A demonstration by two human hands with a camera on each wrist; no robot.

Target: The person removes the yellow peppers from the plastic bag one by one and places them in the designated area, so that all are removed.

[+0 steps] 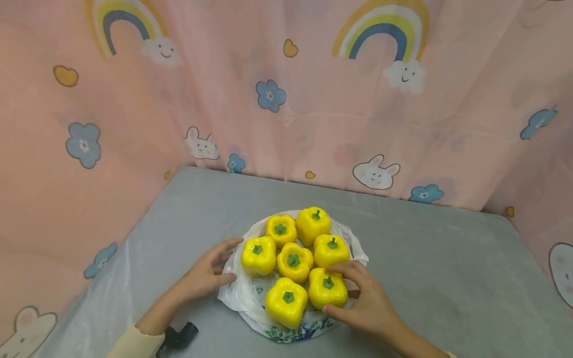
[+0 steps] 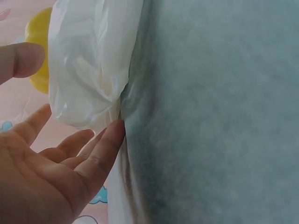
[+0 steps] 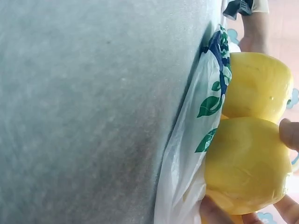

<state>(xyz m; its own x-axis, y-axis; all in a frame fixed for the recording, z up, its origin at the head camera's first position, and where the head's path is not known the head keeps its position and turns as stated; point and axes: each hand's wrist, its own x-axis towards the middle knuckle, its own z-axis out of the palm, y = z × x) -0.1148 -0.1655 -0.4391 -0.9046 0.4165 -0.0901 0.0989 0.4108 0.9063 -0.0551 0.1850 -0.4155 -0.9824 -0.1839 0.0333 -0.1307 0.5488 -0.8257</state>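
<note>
Several yellow bell peppers (image 1: 294,248) with green stems sit in an opened white plastic bag (image 1: 239,293) with green and blue print. My right hand (image 1: 369,306) holds the nearest pepper on the right (image 1: 317,293), thumb on its near side and fingers around its far side. The right wrist view shows that pepper (image 3: 247,163) between thumb and fingers, against another one (image 3: 257,86). At the bag's left edge, my left hand (image 1: 201,273) has its fingers spread and relaxed. In the left wrist view, its fingertips (image 2: 114,130) meet the lower edge of the bag (image 2: 88,70), holding nothing.
A grey tabletop (image 1: 447,278) extends around the bag. Pink curtains (image 1: 304,129) with rainbows, rabbits and flowers stand behind and along the sides. A black device (image 1: 181,337) is at the left wrist, by a cream sleeve (image 1: 139,343).
</note>
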